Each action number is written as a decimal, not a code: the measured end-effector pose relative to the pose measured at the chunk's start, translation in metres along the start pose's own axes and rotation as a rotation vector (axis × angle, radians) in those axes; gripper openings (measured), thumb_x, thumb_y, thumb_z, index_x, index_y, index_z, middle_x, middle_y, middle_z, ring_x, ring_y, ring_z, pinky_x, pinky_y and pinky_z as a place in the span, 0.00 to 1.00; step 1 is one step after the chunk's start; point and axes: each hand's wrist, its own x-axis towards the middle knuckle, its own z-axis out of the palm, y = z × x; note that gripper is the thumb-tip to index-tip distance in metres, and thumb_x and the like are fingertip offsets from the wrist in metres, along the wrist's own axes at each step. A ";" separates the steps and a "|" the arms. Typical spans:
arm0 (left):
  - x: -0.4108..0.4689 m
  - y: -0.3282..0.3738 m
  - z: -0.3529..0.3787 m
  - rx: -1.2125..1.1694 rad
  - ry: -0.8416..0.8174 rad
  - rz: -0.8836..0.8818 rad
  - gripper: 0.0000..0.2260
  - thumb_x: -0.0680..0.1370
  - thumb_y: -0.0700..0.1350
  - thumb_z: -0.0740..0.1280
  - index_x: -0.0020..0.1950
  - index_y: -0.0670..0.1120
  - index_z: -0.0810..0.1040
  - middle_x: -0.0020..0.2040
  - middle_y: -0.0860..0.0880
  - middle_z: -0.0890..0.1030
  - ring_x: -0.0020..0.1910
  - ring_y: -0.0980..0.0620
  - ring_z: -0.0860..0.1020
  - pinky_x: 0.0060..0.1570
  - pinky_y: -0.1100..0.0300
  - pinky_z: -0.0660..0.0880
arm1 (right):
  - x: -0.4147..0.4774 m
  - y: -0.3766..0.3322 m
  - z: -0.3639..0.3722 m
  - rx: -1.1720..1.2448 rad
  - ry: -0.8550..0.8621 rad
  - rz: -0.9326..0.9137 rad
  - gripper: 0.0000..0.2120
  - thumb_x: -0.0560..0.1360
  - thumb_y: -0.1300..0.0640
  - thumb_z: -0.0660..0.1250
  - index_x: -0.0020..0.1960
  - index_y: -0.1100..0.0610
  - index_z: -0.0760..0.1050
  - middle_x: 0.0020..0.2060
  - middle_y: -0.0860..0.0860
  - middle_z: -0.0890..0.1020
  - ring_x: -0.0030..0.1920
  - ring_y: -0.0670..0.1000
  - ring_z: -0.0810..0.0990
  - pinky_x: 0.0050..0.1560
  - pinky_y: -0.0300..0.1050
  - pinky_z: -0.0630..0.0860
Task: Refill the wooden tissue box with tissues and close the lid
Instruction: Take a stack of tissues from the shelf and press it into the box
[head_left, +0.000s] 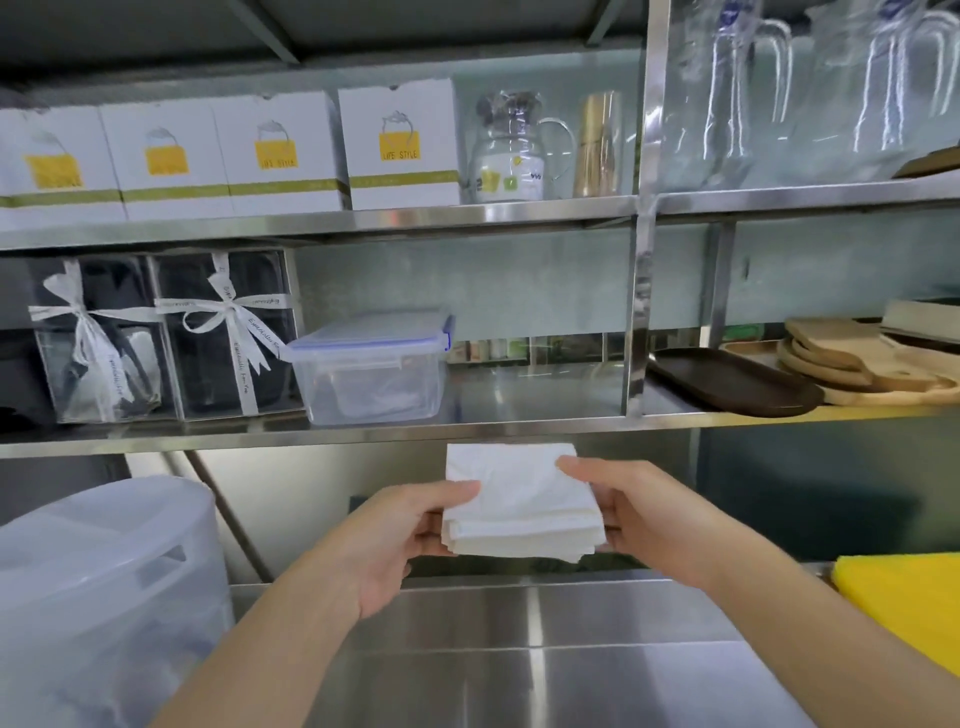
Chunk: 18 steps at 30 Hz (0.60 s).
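The left hand (410, 535) and right hand (644, 525) together gripped a white folded tissue stack (519, 504) at centre, six o'clock of the clear lidded plastic container (371, 371). The wooden box was not visible; filling and closing evidently remained.

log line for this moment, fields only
phase: carrying tissues | left hand: gripping tissue stack | right hand: gripping stack | stack: above steel counter | tissue box: not in view
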 end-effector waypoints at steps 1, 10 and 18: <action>-0.006 -0.003 0.002 0.000 0.018 0.011 0.08 0.71 0.48 0.69 0.44 0.45 0.84 0.44 0.47 0.85 0.39 0.51 0.78 0.52 0.62 0.65 | -0.008 0.005 0.003 0.013 0.021 0.046 0.19 0.70 0.48 0.70 0.54 0.60 0.80 0.56 0.62 0.82 0.52 0.62 0.79 0.56 0.52 0.72; -0.073 -0.047 0.032 -0.040 0.068 -0.053 0.07 0.72 0.46 0.68 0.40 0.45 0.84 0.37 0.51 0.84 0.31 0.56 0.76 0.38 0.63 0.66 | -0.081 0.036 0.015 0.133 0.107 0.281 0.12 0.67 0.51 0.73 0.46 0.58 0.79 0.44 0.56 0.79 0.41 0.52 0.77 0.46 0.45 0.70; -0.128 -0.081 0.049 -0.099 0.057 -0.169 0.08 0.72 0.45 0.68 0.48 0.43 0.81 0.43 0.46 0.82 0.33 0.54 0.75 0.29 0.69 0.73 | -0.139 0.060 0.030 0.127 0.082 0.310 0.10 0.69 0.52 0.71 0.46 0.56 0.77 0.49 0.57 0.77 0.47 0.54 0.76 0.52 0.47 0.74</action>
